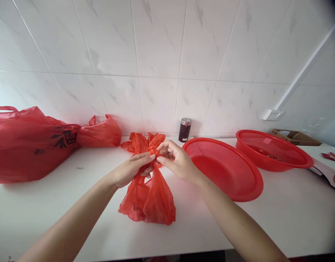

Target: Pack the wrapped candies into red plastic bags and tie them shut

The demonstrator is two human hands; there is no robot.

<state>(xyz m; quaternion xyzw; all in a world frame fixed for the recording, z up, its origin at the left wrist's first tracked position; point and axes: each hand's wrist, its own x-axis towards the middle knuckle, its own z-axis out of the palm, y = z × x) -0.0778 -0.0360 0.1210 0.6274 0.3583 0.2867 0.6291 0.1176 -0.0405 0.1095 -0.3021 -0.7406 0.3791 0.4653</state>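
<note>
A thin red plastic bag (pixel 151 203) stands on the white table in front of me, its lower part bulging with contents I cannot make out. My left hand (pixel 136 165) pinches the gathered neck of the bag between thumb and fingers. From the other side, my right hand (pixel 176 160) grips the same neck, thumb and fingertips close to the left thumb. Above the hands the bag's handles spread out in crumpled folds, and a twist or knot shows at the neck. Part of the neck is hidden behind my fingers.
A large red bag (pixel 28 149) with black characters and a smaller red bag (pixel 100 133) sit at left. Right of my hands are a red basket (pixel 224 174) and a second red basket (pixel 273 163) holding small items. A dark tumbler (pixel 185 130) and a cardboard box (pixel 298 138) stand near the wall.
</note>
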